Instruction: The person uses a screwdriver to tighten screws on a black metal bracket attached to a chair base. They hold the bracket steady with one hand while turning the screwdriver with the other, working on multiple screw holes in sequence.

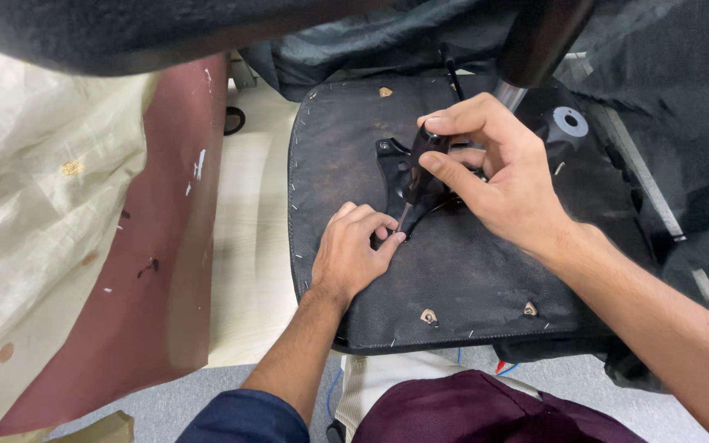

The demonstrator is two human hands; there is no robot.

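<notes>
1. Hands: we count two. Our right hand (pixel 498 176) is wrapped tight around one black-handled screwdriver (pixel 420 168); our left hand (pixel 354 250), fingers curled together, pinches near its tip.
2. Screwdriver: dark grip, thin metal shaft, standing near-upright at the centre of the upturned seat base (pixel 453 271), against a black metal bracket (pixel 395 164).
3. We count three brass-coloured inserts on the base.
4. Hidden: the tip, behind our left fingers; the chair column (pixel 535 49) is cut off at the far edge.

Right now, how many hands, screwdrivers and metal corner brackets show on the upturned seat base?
Hands: 2, left hand and right hand
Screwdrivers: 1, screwdriver
Brackets: 3, rear bracket, front bracket, front-right bracket
Total: 6
</notes>
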